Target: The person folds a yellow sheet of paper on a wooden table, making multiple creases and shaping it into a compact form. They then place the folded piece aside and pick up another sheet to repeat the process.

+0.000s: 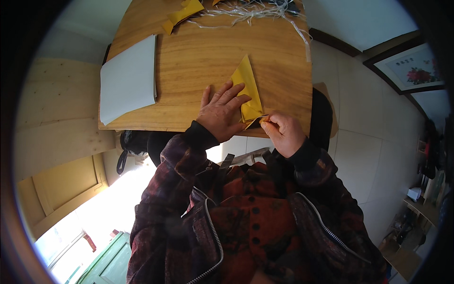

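A folded piece of yellow paper [251, 85] lies on the wooden table near its front edge, its pointed end away from me. My left hand [222, 111] rests flat across its left side, fingers stretched out and pressing it down. At the paper's near end, my right hand [284, 132] pinches a folded corner between thumb and forefinger. That corner stands slightly raised, with a dark gap under it. Part of the paper is hidden beneath my left fingers.
A stack of white sheets [130, 78] lies at the table's left. Another folded yellow paper piece [186, 13] sits at the far edge, beside a tangle of clear plastic strips [255, 12]. The wooden table [198, 52] ends close to my body. A framed picture [411, 71] leans at the right.
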Available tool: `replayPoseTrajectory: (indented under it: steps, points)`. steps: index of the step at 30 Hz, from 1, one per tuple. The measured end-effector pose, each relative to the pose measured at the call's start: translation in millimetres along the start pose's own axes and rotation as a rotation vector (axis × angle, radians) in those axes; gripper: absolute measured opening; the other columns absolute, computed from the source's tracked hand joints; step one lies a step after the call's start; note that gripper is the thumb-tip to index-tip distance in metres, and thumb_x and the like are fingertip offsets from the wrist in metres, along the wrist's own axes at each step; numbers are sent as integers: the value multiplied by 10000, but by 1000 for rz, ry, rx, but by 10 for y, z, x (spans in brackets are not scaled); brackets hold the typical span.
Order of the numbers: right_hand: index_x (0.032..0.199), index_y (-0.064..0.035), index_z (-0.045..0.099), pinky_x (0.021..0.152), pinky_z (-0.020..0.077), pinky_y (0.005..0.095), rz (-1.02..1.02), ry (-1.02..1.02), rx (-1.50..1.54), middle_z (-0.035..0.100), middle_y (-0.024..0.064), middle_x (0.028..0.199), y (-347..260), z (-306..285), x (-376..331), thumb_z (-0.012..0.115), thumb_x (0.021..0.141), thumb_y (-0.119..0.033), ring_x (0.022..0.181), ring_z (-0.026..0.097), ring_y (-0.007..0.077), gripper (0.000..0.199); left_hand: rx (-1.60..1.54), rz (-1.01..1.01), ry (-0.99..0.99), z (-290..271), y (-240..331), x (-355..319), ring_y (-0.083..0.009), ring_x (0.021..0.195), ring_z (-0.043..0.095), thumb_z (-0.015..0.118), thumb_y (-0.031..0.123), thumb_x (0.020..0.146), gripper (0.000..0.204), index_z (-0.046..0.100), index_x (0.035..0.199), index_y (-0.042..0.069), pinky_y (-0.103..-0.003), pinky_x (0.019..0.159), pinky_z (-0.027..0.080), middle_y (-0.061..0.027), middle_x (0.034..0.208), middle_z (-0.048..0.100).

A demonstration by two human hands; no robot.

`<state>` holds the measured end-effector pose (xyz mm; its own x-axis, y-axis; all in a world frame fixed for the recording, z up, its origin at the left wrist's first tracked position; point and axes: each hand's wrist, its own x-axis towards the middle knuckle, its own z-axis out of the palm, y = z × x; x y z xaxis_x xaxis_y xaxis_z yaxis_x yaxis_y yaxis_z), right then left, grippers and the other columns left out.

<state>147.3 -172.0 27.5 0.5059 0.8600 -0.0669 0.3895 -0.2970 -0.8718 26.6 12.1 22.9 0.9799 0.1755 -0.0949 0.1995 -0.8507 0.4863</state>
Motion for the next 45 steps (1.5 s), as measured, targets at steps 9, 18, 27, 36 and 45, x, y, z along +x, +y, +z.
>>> replayPoseTrajectory:
  steps: [9, 18, 27, 36, 45]
  points:
    - [814, -44, 575, 588, 457, 456, 65, 132, -173, 622, 158, 757, -98, 128, 131, 604, 862, -130, 689, 611, 369, 103, 23, 68, 16, -19, -61, -26, -295, 1434, 261, 599, 226, 847, 521, 493, 1356, 196, -567, 1140, 106, -53, 1531, 334]
    - [901, -59, 526, 616, 473, 457, 28, 242, -231, 620, 148, 814, -66, 263, 123, 636, 839, -98, 728, 614, 371, 132, 31, 84, 2, -28, -82, -42, -281, 1450, 233, 574, 183, 860, 547, 467, 1396, 213, -543, 1151, 81, -41, 1551, 309]
    - [922, -67, 522, 586, 477, 451, 98, 285, -175, 623, 143, 766, -92, 293, 141, 666, 838, -103, 681, 623, 364, 172, 62, 94, -4, -44, -74, -36, -298, 1442, 248, 567, 179, 852, 621, 392, 1448, 174, -542, 1151, 101, -63, 1552, 303]
    - [823, -49, 528, 547, 468, 372, 132, 301, -186, 617, 125, 683, -87, 281, 182, 730, 794, -65, 596, 617, 284, 204, 76, 88, -13, -86, -27, -19, -296, 1435, 259, 527, 224, 922, 557, 371, 1455, 194, -597, 1125, 144, -76, 1532, 327]
    - [844, -50, 552, 570, 474, 392, 203, 229, -254, 628, 132, 708, -137, 254, 227, 718, 807, -108, 633, 628, 314, 180, 252, 106, -10, -21, -17, -16, -282, 1431, 270, 534, 242, 936, 471, 461, 1394, 322, -589, 1122, 181, -46, 1542, 297]
